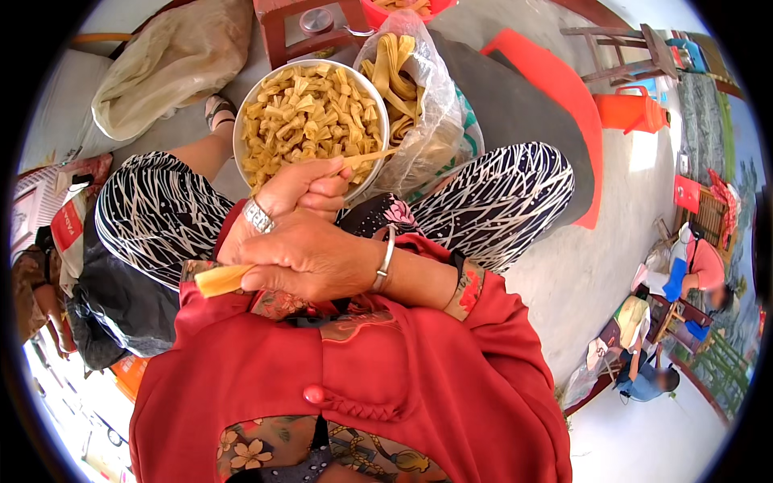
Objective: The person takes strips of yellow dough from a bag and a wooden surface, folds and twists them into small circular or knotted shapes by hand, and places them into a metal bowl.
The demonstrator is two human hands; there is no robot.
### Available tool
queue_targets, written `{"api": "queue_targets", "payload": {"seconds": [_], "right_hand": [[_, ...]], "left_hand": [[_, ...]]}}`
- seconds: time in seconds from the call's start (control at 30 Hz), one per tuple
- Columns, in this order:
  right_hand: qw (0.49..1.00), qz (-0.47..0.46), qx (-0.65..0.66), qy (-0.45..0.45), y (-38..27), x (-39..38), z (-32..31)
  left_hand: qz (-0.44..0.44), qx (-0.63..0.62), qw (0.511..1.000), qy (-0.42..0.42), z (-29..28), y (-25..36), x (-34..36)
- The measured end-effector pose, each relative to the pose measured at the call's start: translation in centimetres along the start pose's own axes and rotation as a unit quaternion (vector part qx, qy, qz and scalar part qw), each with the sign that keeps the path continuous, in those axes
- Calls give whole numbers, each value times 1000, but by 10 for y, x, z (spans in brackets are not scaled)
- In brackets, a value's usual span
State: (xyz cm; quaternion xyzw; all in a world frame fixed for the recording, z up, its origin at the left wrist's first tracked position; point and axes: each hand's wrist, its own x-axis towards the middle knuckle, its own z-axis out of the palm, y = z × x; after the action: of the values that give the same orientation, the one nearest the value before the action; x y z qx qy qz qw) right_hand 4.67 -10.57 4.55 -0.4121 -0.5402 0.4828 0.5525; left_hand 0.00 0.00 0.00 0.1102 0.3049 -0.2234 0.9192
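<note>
My left hand [310,189], with a watch, is closed on a thin yellow strip [372,156] over the near rim of a round white basin [239,129] heaped with knotted yellow pieces [310,117]. My right hand [306,258], with a bangle, crosses below it toward the left, closed on a flat yellow strip end [217,279]. Whether both ends belong to one strip is hidden. A clear plastic bag [415,141] holding long folded yellow strips [390,64] stands beside the basin's right.
A wooden stool [278,40] and red basin [439,8] are beyond. A pale sack [173,56] lies upper left, a red-edged dark mat [547,121] right. An orange container [624,113] and two other people [700,270] [644,378] are farther right.
</note>
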Motion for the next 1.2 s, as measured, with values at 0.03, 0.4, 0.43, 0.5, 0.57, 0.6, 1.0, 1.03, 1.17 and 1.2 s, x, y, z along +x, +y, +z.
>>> {"api": "queue_targets", "payload": {"seconds": [0.03, 0.4, 0.43, 0.5, 0.57, 0.6, 1.0, 1.03, 1.17, 1.2], "right_hand": [[1000, -4, -7, -16, 1, 3, 4], [995, -88, 18, -42, -28, 3, 35], [994, -97, 15, -36, -28, 3, 38], [993, -117, 7, -24, -25, 2, 40], [988, -141, -45, 54, -21, -2, 36], [978, -162, -73, 109, -15, 0, 29], [915, 87, -164, 357, 90, -5, -68], [925, 106, -151, 332, 94, -8, -73], [956, 176, -56, 228, 87, -24, -87], [960, 193, -26, 201, 87, -27, -91]], "left_hand": [[-4, 10, 1000, 7, -1, -2, -4], [45, 145, 988, 24, 17, -25, -48], [47, 156, 986, 28, 17, -28, -50], [52, 179, 982, 33, 17, -28, -51], [115, 178, 977, 20, -5, -21, -43], [169, 166, 971, 35, -33, -20, -27], [389, 631, 635, 219, -39, 18, -1], [448, 669, 546, 231, -35, 18, 0], [532, 736, 347, 235, -19, 9, 1], [533, 735, 356, 220, -21, 7, 3]]}}
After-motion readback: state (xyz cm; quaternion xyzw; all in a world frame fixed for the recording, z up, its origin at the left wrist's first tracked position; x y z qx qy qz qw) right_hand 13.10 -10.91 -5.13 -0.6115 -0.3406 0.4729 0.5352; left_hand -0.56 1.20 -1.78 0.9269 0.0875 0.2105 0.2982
